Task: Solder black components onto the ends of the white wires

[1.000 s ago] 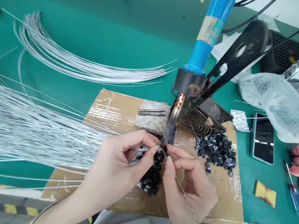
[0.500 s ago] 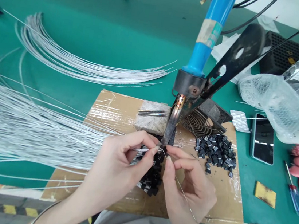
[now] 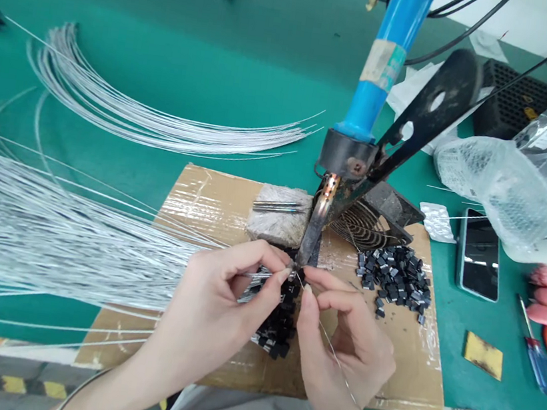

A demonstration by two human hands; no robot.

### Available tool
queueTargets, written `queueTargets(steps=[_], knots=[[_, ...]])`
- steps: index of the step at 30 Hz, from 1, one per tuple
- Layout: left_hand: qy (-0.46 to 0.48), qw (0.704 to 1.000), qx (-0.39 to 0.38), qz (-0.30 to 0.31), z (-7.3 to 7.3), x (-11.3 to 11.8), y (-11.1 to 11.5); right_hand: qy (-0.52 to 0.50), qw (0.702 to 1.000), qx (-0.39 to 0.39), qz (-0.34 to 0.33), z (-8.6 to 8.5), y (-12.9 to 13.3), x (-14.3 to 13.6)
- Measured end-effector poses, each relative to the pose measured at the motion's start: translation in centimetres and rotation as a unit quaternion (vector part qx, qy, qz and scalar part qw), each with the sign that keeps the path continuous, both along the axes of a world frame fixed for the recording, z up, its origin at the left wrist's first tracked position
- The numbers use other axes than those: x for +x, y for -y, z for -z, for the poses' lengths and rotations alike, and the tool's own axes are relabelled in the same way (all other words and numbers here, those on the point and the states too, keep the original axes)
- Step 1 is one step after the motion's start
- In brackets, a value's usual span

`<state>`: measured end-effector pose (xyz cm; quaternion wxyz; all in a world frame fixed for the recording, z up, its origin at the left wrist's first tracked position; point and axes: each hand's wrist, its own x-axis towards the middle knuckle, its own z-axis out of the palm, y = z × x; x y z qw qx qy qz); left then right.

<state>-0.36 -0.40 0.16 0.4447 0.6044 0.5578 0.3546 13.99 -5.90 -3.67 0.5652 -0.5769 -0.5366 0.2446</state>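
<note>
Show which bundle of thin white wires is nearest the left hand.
The broad, loose bundle of white wires at lower left; only it extends to the left hand.

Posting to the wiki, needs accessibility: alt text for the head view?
Two bare hands, left and right, meet at the tip of a blue-handled soldering iron; the right pinches thin wire. White wires lie left, small black parts right.
</note>
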Motion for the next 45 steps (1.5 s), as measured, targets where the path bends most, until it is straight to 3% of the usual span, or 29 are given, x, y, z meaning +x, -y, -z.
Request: queueTargets(steps=[29,45], knots=[[0.012,1.000,0.001,-0.004,-0.15,0.07,-0.05,0.025,1.000,0.014,0.006,-0.16,-0.16,-0.07],[-0.047,0.999,0.006,0.019,0.31,-0.29,0.09,-0.005,1.000,-0.014,0.002,-0.28,-0.31,0.02]])
